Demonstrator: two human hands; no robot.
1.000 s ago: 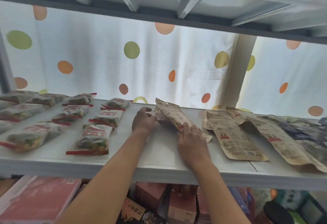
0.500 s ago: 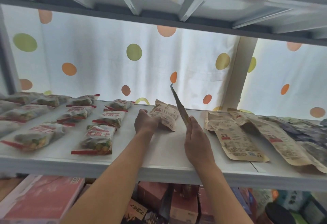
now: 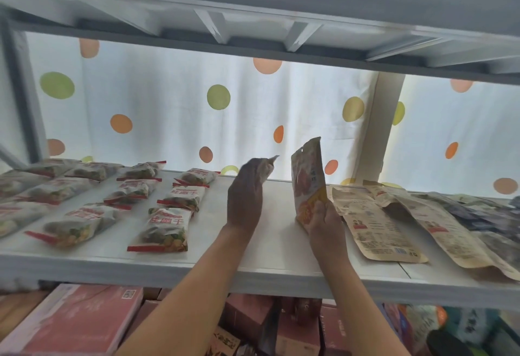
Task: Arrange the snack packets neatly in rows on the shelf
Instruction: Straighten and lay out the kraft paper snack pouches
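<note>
- A kraft-paper snack packet [image 3: 308,184] stands upright on its bottom edge at the middle of the white shelf [image 3: 278,246], printed face turned toward 9 o'clock.
- The right hand [image 3: 326,226] is clamped on this packet's lower corner, thumb and fingers pinching it from the 5 o'clock side.
- At 9 o'clock of it, apart from it, the left hand [image 3: 246,200] is raised off the shelf, fingers closed around a second pale packet [image 3: 267,168]; only a blurred corner shows above the knuckles.
- At 3 o'clock of the upright packet, flat kraft pouches [image 3: 377,223] lie overlapping, back labels up; darker pouches [image 3: 484,220] lie beyond them at the shelf's far right.
- At 9 o'clock of the hands, small clear packets with red ends [image 3: 168,229] lie flat in rows running front to back.
- Behind the shelf hangs a white curtain with coloured dots [image 3: 168,108].
- Below the shelf edge, at 6 o'clock, sit red boxes [image 3: 81,319].
</note>
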